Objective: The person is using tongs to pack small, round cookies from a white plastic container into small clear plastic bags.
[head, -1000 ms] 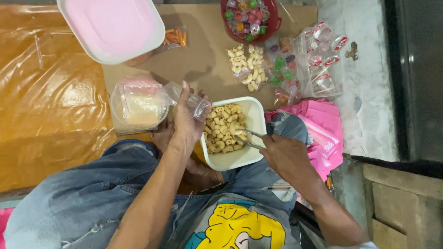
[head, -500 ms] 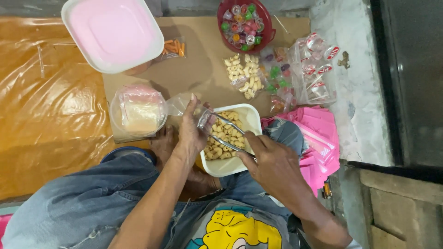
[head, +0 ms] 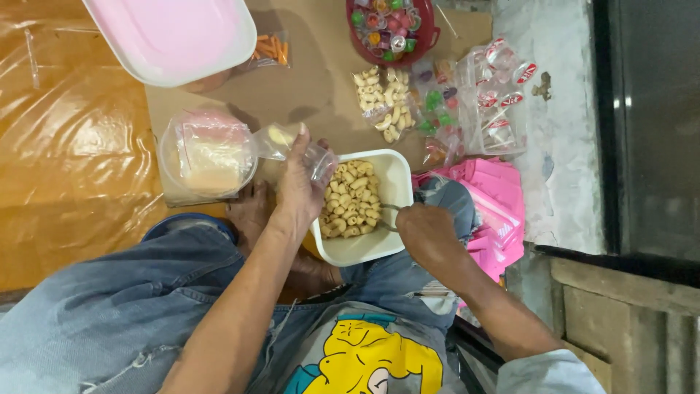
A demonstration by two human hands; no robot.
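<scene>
The left hand (head: 300, 186) is closed around the mouth of a small clear plastic bag (head: 292, 146), which is held just over the left rim of a white square tub (head: 390, 241) resting in the lap. The right hand (head: 426, 233) is wrapped around the handle of a metal scoop or tongs (head: 386, 217), whose tip is dipped into the pale, shell-shaped snacks (head: 352, 201) filling the tub; the exact kind of tool cannot be told.

In the head view, a clear bag of folded plastic bags (head: 208, 157) is seen to the left of the held bag, on brown cardboard (head: 313, 80). Farther off, a pink-lidded container (head: 171, 33) sits at the far left, a red basket of coloured sweets (head: 390, 25) at the far right, and filled snack packets (head: 383, 102) between them. Pink packets (head: 496, 204) lie to the right.

For a clean fill, the bag's mouth is best kept spread and directly above the tub, so that stray pieces are caught, and the tool should be loaded modestly.
</scene>
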